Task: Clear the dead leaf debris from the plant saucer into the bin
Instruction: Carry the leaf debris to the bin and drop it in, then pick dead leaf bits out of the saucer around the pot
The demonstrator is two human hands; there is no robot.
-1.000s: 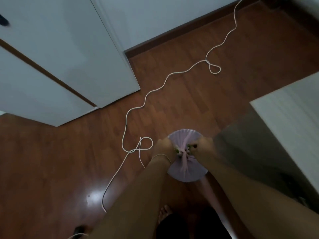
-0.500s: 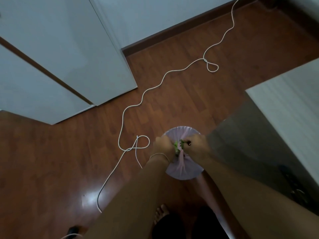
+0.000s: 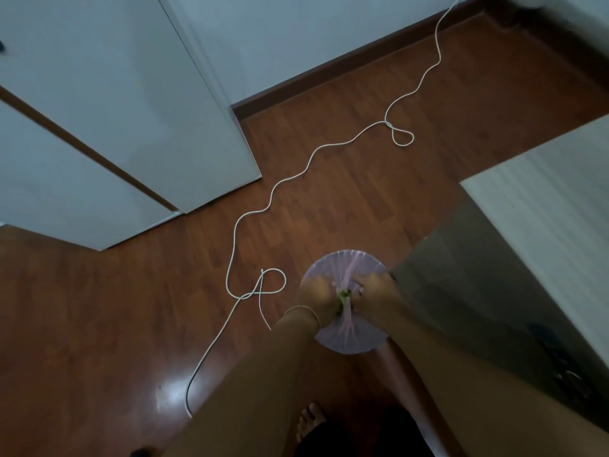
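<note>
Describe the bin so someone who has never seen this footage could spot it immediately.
Start at the white counter on the right and drop to the wooden floor beside it. The bin is the round container under both hands, lined with a pale lilac bag. Nothing else on the floor is round or purple; the white cord is thin.

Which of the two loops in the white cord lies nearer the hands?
The larger loop, just left of the left hand beside the bin. The other loop lies far off toward the wall.

lilac bin (image 3: 346, 341), green debris (image 3: 342, 296), white cord (image 3: 290, 179)
</note>
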